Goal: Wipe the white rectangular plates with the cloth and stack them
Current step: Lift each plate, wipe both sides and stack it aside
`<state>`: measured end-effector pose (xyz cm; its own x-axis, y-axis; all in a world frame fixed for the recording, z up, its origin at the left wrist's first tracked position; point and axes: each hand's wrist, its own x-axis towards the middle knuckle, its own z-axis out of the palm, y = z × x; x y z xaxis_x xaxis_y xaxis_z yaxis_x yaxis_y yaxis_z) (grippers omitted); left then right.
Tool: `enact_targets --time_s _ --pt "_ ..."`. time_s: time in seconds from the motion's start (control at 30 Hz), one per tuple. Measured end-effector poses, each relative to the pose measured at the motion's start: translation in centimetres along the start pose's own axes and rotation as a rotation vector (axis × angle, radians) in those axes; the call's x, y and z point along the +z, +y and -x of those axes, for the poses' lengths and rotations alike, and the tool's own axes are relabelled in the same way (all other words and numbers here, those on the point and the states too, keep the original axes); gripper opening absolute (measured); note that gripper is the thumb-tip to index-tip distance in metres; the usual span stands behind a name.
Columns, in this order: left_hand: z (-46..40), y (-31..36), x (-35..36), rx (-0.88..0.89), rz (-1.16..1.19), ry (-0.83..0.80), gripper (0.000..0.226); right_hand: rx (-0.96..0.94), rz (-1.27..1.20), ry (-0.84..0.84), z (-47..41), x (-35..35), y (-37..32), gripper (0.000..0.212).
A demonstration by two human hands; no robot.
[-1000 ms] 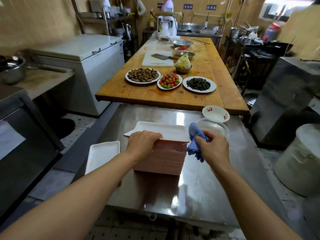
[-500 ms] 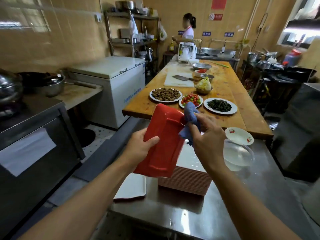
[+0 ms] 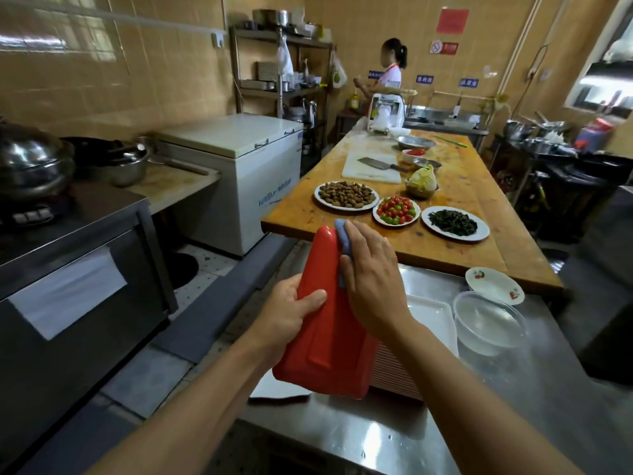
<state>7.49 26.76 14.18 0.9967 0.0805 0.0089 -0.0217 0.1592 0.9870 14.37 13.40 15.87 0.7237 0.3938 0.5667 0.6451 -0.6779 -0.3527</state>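
At the near left edge of the raised plate (image 3: 329,323), our left hand (image 3: 291,313) grips it, thumb curled over the red underside, the other fingers hidden behind. We hold the plate tilted up on end above the steel counter (image 3: 513,389), red back toward us; its white face is not visible.

Our right hand (image 3: 370,279) lies with straight fingers across the upper part of the red back and presses the blue cloth (image 3: 343,238) against it; the cloth shows only as a small fold near the plate's top rim.

Below and behind the held plate stands the stack of plates (image 3: 397,371), its ribbed pinkish-red side and white top plate partly showing. One single white plate (image 3: 277,387) lies on the counter left of the stack, just inside the counter's left edge, mostly covered by the held plate.

Right of the stack, just beside it, sits a clear bowl (image 3: 489,323), and beyond that a small patterned dish (image 3: 493,286) near the counter's far edge. Bare steel lies to the near right.

The wooden table (image 3: 462,241) butts against the counter's far side, its near edge overhanging, with three round plates of food set close to that edge. To the left, a floor aisle runs between the counter and a dark oven unit (image 3: 78,289).
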Motion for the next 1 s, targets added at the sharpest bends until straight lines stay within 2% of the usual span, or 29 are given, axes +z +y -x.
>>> enact_targets --time_s 0.23,0.33,0.5,0.6,0.73,0.83,0.9,1.0 --pt "0.2 0.2 1.5 0.025 0.070 0.029 0.027 0.236 -0.078 0.112 0.8 -1.0 1.9 0.049" --pt "0.0 0.0 2.3 0.020 0.145 0.049 0.025 0.344 -0.113 0.159 1.6 -0.8 1.3 0.055" --pt "-1.4 -0.4 3.1 0.022 0.306 0.110 0.014 0.474 -0.215 0.112 5.9 -0.2 0.6 0.060" --pt "-1.9 -0.9 3.5 0.018 0.362 0.124 0.015 0.578 -0.316 0.064 7.4 -0.7 1.1 0.063" --pt "-1.9 -2.0 4.5 -0.037 0.411 0.104 0.023 0.697 -0.564 0.038 6.8 -2.7 2.8 0.053" --pt "-1.8 -2.1 4.3 -0.145 0.377 -0.022 0.037 0.677 -0.679 0.002 6.7 -3.8 3.7 0.043" --pt "-1.7 -1.5 3.7 -0.178 0.253 -0.104 0.049 0.596 -0.668 -0.041 6.9 -4.6 4.5 0.046" --pt "-2.6 0.4 2.7 -0.072 0.007 -0.029 0.082 0.501 -0.577 -0.150 7.0 -6.1 5.7 0.054"
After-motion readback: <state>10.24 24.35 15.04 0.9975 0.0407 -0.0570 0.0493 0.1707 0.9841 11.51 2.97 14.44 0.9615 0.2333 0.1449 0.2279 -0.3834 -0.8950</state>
